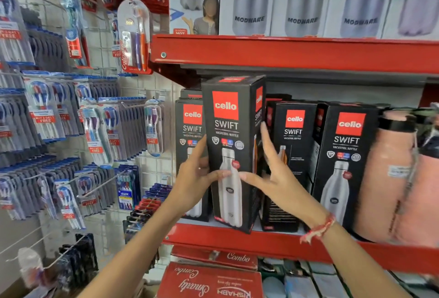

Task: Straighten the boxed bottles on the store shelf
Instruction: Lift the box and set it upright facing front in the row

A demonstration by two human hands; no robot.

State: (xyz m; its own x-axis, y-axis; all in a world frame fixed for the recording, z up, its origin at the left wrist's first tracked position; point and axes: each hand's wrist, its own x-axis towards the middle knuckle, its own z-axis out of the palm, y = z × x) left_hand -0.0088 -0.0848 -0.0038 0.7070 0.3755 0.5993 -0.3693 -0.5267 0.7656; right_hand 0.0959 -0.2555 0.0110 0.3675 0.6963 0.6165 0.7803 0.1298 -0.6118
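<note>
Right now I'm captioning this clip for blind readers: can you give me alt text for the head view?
Two bare hands, left hand and right hand, grip a black bottle box from both sides at the front of a red shelf. More matching boxes stand beside and behind it; toothbrush packs hang on the left.

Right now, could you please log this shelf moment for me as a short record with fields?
setting: store aisle, red shelf
held item: black Cello Swift box, pulled forward of its row
left hand: on the box's left side, thumb across its front
right hand: fingers flat along the box's right side, thumb on front
neighbours: more Cello Swift boxes either side, pink bottles at right
shelf above: Modware boxes
left wall: hanging toothbrush packs
</note>
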